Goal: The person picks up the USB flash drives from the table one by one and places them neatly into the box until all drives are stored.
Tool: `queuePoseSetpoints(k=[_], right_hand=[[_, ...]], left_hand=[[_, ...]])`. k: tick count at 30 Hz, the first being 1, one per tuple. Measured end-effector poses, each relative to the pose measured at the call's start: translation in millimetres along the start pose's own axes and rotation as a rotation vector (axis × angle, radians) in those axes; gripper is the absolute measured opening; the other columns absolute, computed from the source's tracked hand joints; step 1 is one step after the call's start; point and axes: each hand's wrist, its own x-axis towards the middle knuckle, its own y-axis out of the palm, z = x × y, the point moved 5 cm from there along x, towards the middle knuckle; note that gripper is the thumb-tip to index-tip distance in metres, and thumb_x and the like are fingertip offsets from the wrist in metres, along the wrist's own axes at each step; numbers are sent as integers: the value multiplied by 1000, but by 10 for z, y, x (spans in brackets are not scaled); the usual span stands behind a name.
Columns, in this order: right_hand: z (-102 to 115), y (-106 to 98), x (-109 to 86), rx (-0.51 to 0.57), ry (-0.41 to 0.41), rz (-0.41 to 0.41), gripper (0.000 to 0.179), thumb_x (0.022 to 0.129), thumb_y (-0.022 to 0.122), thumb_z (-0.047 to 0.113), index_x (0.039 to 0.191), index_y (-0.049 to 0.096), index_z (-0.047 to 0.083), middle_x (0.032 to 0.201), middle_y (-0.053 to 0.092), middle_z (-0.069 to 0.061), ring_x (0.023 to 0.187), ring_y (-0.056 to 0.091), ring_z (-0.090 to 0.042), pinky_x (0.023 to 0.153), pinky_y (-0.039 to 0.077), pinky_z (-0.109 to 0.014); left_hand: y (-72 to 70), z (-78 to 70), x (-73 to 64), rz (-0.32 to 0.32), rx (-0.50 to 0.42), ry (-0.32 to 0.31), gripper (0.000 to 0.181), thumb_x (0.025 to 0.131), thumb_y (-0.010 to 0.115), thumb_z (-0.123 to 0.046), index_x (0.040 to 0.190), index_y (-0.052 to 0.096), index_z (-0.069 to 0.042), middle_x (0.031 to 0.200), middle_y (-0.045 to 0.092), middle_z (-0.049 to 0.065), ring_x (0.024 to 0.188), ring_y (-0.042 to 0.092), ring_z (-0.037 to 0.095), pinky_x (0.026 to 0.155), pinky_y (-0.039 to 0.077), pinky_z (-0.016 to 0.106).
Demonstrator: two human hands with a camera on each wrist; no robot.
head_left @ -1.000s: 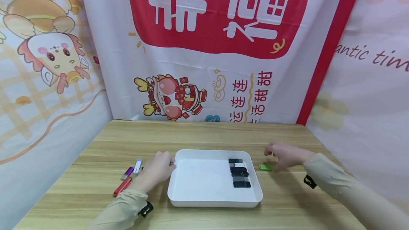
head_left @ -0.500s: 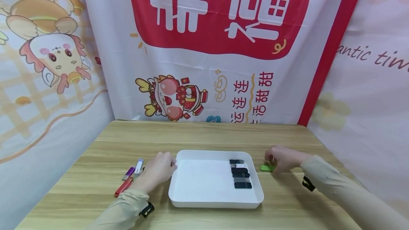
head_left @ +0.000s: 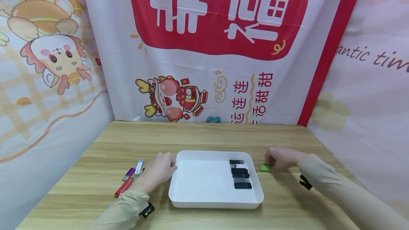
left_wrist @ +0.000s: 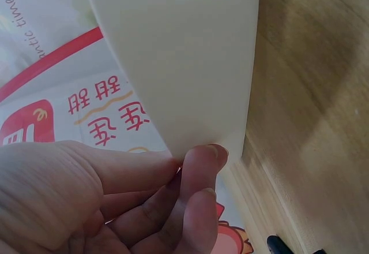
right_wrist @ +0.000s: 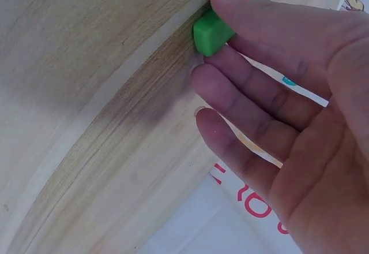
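Green USB stick (head_left: 265, 168): a bright green, flat oblong with rounded edges, lying on the counter (head_left: 204, 136) just beyond the right wall of the tray, apart from it; the right hand's grip (head_left: 281, 158) pinches one end between thumb and forefinger. White tray (head_left: 204, 187): shallow, rectangular, round-cornered, flat on the counter; the left hand's grip (head_left: 159, 169) pinches its far left corner. A row of mostly dark USB sticks (head_left: 240, 170) lies along its right side.
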Motion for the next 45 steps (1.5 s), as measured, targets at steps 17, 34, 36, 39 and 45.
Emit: queuePoseSetpoints(k=[17, 34, 36, 39, 45], right_hand=[[19, 18, -10, -20, -12, -9, 24, 73, 78, 1, 75, 69, 23, 70, 60, 11, 66, 55, -10, 65, 48, -33], [83, 34, 2, -52, -55, -43, 20, 76, 76, 3, 76, 64, 19, 68, 56, 9, 63, 52, -10, 60, 46, -31], [88, 34, 9, -56, -59, -45, 19, 76, 76, 3, 76, 64, 18, 67, 55, 8, 63, 52, -10, 59, 46, -31], [95, 32, 14, -57, -60, -49, 19, 77, 75, 4, 76, 63, 18, 67, 55, 8, 62, 51, -10, 59, 45, -31], [89, 33, 23, -33, -39, -49, 18, 79, 76, 6, 77, 63, 18, 68, 55, 7, 63, 52, -11, 60, 46, -31]], left_hand=[[15, -28, -22, 4, 1, 1, 40, 90, 67, -8, 56, 48, -14, 51, 37, -4, 47, 38, 10, 47, 29, 26], [14, -30, -18, 14, 1, -10, 41, 91, 68, -8, 56, 47, -14, 52, 36, -4, 48, 38, 11, 47, 29, 26], [14, -30, -18, 19, 0, -12, 41, 91, 68, -8, 56, 46, -14, 52, 36, -4, 48, 38, 11, 47, 29, 26], [11, -32, -20, 20, -1, -10, 39, 91, 68, -8, 57, 50, -13, 52, 37, -3, 48, 39, 11, 47, 29, 26], [-4, -26, -17, 6, 7, -2, 39, 91, 68, -8, 56, 50, -13, 52, 38, -3, 47, 39, 11, 47, 29, 27]])
